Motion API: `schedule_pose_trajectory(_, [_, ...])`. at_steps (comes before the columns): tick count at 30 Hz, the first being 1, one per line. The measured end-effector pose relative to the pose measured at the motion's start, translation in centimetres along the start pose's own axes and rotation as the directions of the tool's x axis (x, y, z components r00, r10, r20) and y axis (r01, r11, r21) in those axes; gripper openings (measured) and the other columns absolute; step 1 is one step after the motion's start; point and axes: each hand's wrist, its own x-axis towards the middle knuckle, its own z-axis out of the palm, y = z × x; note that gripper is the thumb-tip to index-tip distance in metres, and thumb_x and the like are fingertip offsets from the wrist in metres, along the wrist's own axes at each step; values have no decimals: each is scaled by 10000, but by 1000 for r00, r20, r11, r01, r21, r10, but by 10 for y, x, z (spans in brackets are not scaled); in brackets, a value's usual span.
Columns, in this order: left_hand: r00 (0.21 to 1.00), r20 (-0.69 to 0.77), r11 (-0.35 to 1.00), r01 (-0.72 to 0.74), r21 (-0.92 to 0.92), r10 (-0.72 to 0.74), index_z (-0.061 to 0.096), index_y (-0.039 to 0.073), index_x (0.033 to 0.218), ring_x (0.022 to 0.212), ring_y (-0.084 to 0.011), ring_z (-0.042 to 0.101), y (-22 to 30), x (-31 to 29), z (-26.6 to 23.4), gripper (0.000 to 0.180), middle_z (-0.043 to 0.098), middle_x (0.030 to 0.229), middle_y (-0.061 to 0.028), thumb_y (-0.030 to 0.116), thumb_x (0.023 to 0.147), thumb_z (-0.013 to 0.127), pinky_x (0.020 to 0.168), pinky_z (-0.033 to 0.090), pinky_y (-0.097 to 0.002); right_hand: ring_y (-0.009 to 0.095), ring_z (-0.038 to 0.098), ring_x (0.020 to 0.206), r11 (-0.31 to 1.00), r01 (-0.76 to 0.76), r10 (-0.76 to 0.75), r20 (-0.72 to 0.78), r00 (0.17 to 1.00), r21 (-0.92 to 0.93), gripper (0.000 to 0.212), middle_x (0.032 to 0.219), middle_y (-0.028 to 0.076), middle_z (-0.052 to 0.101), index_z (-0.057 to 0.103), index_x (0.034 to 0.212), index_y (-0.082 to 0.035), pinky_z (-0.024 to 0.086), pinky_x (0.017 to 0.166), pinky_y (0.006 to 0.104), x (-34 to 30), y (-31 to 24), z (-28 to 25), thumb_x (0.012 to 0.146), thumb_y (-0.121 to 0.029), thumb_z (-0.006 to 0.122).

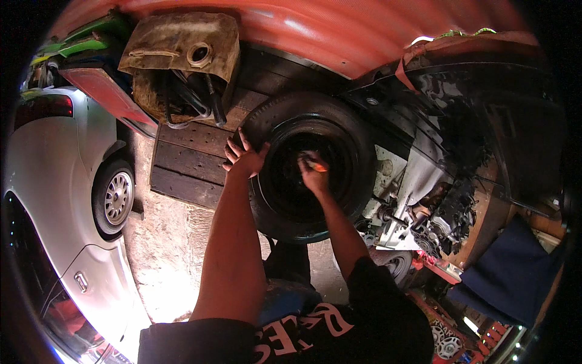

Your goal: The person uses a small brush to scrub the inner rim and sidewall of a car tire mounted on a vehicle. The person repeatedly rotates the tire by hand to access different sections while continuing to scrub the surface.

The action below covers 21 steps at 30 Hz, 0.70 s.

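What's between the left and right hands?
In the head view, the dark wheel rim, set inside the tire, lies between left hand and right hand; shadow hides finer detail.

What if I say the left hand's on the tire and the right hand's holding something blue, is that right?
Not quite: the small thing in the right hand shows orange, not blue, in the head view. The left hand is on the tire, as you said.
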Motion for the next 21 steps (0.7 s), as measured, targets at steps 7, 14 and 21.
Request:
schedule_pose_trajectory(7, [1000,-12,1000,-11,7,11,-295,309,1478,1475,-422,-61,-1,5,6,1069,-194,1591,-192,810,828,391,1110,80,-698,261,690,862,990,10,-34,-170,985,-141,265,985,154,692,627,1111,9,549,779,331,-57,33,3,868,-85,678])
schedule_pose_trajectory(14, [999,-36,1000,14,21,-13,-289,304,1481,1477,-405,-69,-4,3,5,1070,-184,1596,-182,816,826,385,1112,84,-694,336,690,856,943,-265,240,-141,961,-204,303,927,216,680,633,1104,-7,544,730,397,-60,50,-45,833,-131,690])
schedule_pose_trajectory(21, [1000,-21,1000,-3,29,4,-284,313,1483,1478,-401,-75,3,6,6,1067,-181,1597,-181,820,822,384,1114,78,-693,434,648,872,959,35,59,318,946,-281,400,952,246,664,633,1178,-73,537,766,471,-99,-4,-17,805,-206,687])
